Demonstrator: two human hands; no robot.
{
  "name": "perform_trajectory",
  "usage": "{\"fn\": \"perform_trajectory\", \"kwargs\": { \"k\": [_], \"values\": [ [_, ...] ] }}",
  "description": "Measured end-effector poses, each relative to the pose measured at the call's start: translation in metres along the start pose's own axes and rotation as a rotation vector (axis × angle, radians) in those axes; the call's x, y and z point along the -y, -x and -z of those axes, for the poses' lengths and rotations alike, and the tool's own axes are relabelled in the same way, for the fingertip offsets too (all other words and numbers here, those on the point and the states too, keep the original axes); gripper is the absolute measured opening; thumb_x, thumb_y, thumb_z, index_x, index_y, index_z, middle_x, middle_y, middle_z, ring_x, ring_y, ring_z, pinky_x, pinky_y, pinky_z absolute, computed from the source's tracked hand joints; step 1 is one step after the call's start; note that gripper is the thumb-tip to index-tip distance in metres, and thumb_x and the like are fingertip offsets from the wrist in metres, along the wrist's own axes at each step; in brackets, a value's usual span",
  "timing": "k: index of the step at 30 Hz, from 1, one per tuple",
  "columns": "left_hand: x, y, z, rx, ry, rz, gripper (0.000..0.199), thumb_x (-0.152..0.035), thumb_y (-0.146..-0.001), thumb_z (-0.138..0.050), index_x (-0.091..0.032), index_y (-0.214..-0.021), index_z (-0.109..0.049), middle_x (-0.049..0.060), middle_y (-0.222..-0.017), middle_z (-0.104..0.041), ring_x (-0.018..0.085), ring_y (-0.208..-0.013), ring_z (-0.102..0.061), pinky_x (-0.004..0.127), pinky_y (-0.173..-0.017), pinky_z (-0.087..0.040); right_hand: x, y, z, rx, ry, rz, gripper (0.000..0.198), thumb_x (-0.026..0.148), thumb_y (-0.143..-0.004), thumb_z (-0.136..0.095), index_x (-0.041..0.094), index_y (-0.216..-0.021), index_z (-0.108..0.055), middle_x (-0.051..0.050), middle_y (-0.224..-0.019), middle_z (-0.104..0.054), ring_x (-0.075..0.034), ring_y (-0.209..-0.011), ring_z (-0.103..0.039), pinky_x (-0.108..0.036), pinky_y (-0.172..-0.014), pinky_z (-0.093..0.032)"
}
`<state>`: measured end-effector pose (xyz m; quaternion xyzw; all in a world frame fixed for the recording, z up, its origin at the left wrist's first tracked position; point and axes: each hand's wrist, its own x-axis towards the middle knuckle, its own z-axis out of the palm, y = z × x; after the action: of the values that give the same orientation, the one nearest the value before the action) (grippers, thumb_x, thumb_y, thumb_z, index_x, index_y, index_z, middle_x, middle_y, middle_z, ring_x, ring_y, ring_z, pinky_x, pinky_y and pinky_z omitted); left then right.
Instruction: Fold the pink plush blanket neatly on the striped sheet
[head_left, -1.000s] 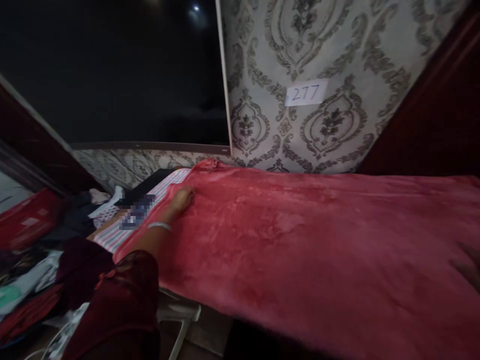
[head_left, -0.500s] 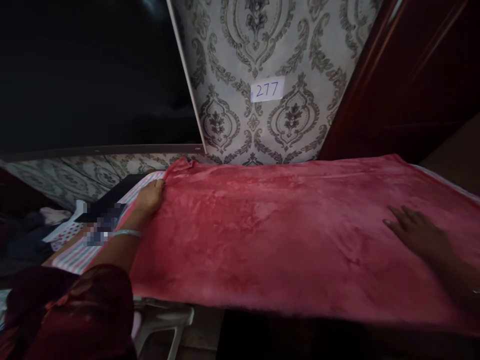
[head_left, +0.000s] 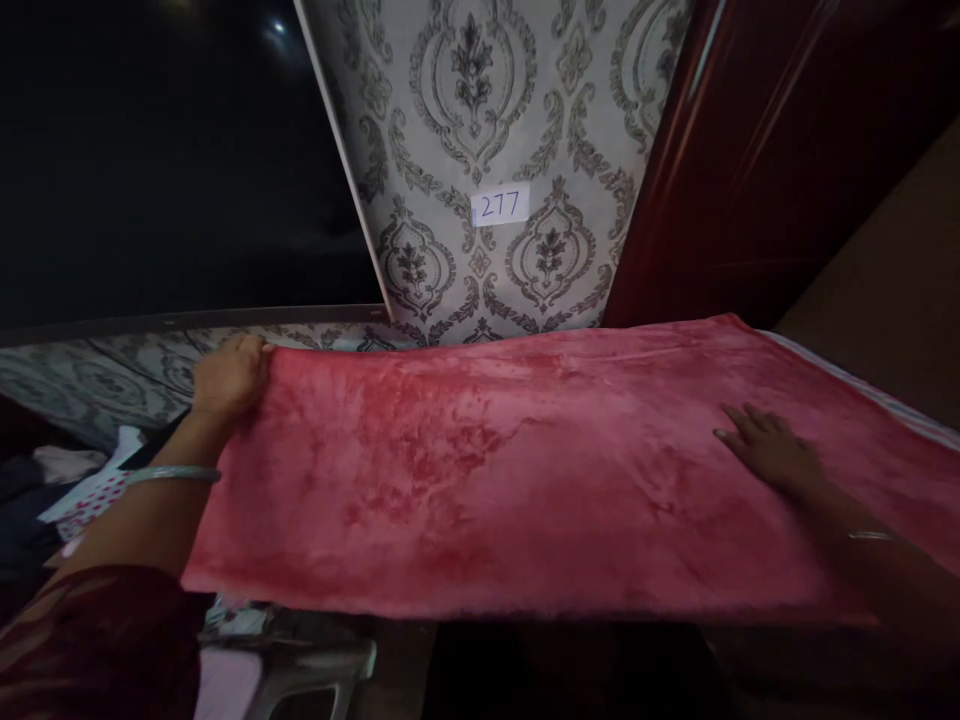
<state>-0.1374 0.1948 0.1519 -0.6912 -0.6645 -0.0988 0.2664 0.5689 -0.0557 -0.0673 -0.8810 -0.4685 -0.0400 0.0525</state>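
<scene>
Pinching the far left corner of a red plush blanket (head_left: 487, 470), a person's left hand (head_left: 229, 378) curls its fingers tightly over the hem, while the right hand (head_left: 772, 450) lies palm down on the cloth toward the other end, fingers spread and pinching nothing. The blanket stretches crosswise in front of the wearer, its far edge near the patterned wallpaper (head_left: 472, 100) and its near edge hanging above a pale stool (head_left: 315, 660). A striped cloth (head_left: 862, 380) shows beneath it along the right end; whatever carries both is hidden.

Working this step well would likely mean keeping the right palm flat as an anchor and drawing the left corner outward with an even pull, so that the far edge runs straight and the mottled pile does not bunch between the hands. The near left corner, held by neither hand, seems the likeliest to sag or fold under, and may need its own straightening.

No box, basket or bowl can be made out for certain. Beyond the left forearm lie a polka-dot cloth (head_left: 94, 505) and other fabrics, but the shadows hide whether anything contains them.
</scene>
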Motion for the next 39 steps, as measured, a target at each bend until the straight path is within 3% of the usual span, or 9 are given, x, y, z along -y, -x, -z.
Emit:
{"fn": "perform_trajectory", "kwargs": {
  "k": [4, 8, 13, 16, 19, 25, 30, 35, 39],
  "values": [
    [0.002, -0.001, 0.024, -0.006, -0.066, -0.029, 0.044, -0.034, -0.101, -0.023, -0.013, -0.114, -0.060, 0.017, -0.122, -0.065, 0.031, -0.111, -0.063, 0.036, -0.083, -0.048, 0.019, -0.003, 0.004, -0.054, -0.102, -0.053, 0.059, 0.043, -0.101, -0.031, 0.016, -0.151, -0.046, -0.021, -0.160, -0.034, -0.039, -0.147, -0.031, -0.065, -0.108, -0.036],
    [0.001, -0.001, 0.043, -0.043, -0.135, -0.050, 0.045, -0.035, -0.102, -0.023, -0.014, -0.110, -0.061, 0.015, -0.120, -0.067, 0.029, -0.108, -0.065, 0.033, -0.075, -0.046, 0.078, -0.003, 0.009, -0.289, -0.373, 0.208, 0.057, 0.039, -0.096, -0.043, 0.009, -0.144, -0.052, -0.024, -0.147, -0.051, -0.033, -0.141, -0.044, -0.048, -0.117, -0.034],
    [0.000, -0.002, 0.061, -0.063, -0.203, -0.058, 0.045, -0.034, -0.102, -0.023, -0.013, -0.108, -0.062, 0.013, -0.114, -0.068, 0.028, -0.103, -0.066, 0.031, -0.067, -0.042, 0.175, -0.008, 0.002, -0.297, -0.646, 0.587, 0.068, 0.053, -0.087, -0.059, 0.019, -0.146, -0.052, -0.015, -0.151, -0.049, -0.032, -0.142, -0.043, -0.053, -0.117, -0.035],
    [0.001, 0.000, 0.072, -0.072, -0.227, -0.068, 0.045, -0.034, -0.102, -0.022, -0.014, -0.109, -0.062, 0.012, -0.114, -0.068, 0.027, -0.102, -0.066, 0.031, -0.066, -0.042, 0.212, -0.012, 0.002, -0.238, -0.631, 0.625, 0.075, 0.052, -0.084, -0.066, 0.017, -0.149, -0.050, -0.017, -0.155, -0.044, -0.033, -0.145, -0.039, -0.053, -0.118, -0.032],
    [0.000, 0.002, 0.081, -0.094, -0.237, -0.073, 0.046, -0.034, -0.101, -0.022, -0.013, -0.108, -0.062, 0.013, -0.112, -0.068, 0.026, -0.102, -0.066, 0.031, -0.066, -0.042, 0.230, -0.012, 0.006, -0.200, -0.586, 0.586, 0.073, 0.045, -0.081, -0.073, 0.016, -0.146, -0.054, -0.017, -0.154, -0.046, -0.034, -0.143, -0.041, -0.054, -0.116, -0.032],
    [-0.004, 0.000, 0.095, -0.084, -0.246, -0.093, 0.047, -0.034, -0.100, -0.019, -0.015, -0.105, -0.063, 0.012, -0.112, -0.068, 0.025, -0.103, -0.064, 0.030, -0.068, -0.043, 0.244, -0.001, 0.011, -0.238, -0.536, 0.568, 0.019, 0.023, -0.089, -0.063, 0.019, -0.104, -0.074, -0.013, -0.121, -0.071, -0.030, -0.118, -0.061, -0.047, -0.106, -0.042],
    [-0.005, 0.001, 0.094, -0.053, -0.240, -0.136, 0.045, -0.034, -0.101, -0.020, -0.015, -0.102, -0.061, 0.012, -0.108, -0.068, 0.025, -0.099, -0.065, 0.030, -0.064, -0.037, 0.226, 0.002, 0.034, -0.295, -0.595, 0.503, 0.024, 0.021, -0.094, -0.047, 0.018, -0.093, -0.071, -0.012, -0.100, -0.074, -0.026, -0.093, -0.066, -0.035, -0.084, -0.050],
    [-0.010, 0.003, 0.092, 0.016, -0.166, -0.103, 0.044, -0.037, -0.101, -0.024, -0.015, -0.102, -0.062, 0.011, -0.108, -0.069, 0.023, -0.093, -0.064, 0.028, -0.063, -0.032, 0.184, -0.007, 0.099, -0.369, -0.537, 0.504, 0.025, 0.027, -0.096, -0.044, 0.020, -0.084, -0.065, -0.010, -0.088, -0.072, -0.025, -0.083, -0.064, -0.031, -0.072, -0.045],
    [-0.014, 0.003, 0.102, -0.034, -0.089, -0.085, 0.047, -0.038, -0.102, -0.025, -0.014, -0.098, -0.065, 0.010, -0.106, -0.070, 0.022, -0.095, -0.063, 0.027, -0.067, -0.033, 0.161, -0.004, 0.167, -0.355, -0.366, 0.436, 0.021, 0.026, -0.097, -0.046, 0.019, -0.094, -0.066, -0.011, -0.091, -0.073, -0.025, -0.081, -0.063, -0.031, -0.067, -0.040]
  ]
}}
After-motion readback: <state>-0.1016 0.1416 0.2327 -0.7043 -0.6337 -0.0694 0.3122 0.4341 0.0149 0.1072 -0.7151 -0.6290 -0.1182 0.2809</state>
